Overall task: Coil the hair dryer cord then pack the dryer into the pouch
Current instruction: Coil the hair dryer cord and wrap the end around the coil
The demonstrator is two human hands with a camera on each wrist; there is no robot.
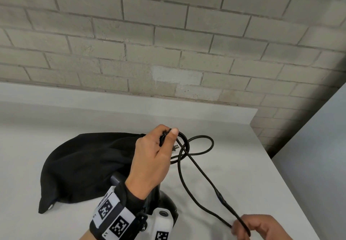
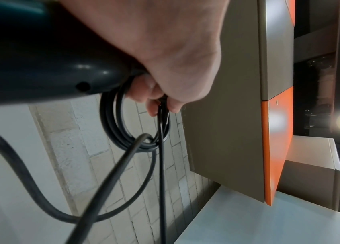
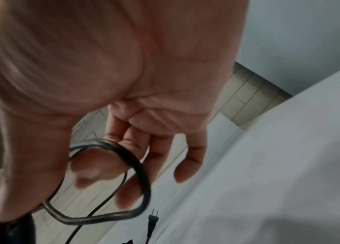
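My left hand is raised above the white table and grips several small loops of the black cord under its thumb. The two-pin plug pokes out beside that hand. A longer loop of cord runs down to my right hand, which pinches it at the lower right. The dark hair dryer shows under my left wrist; in the left wrist view the dryer meets the palm next to the cord coils. The black pouch lies behind, to the left.
A grey brick wall runs along the table's far edge. The table's right edge slants down past my right hand. A brown and orange panel shows in the left wrist view.
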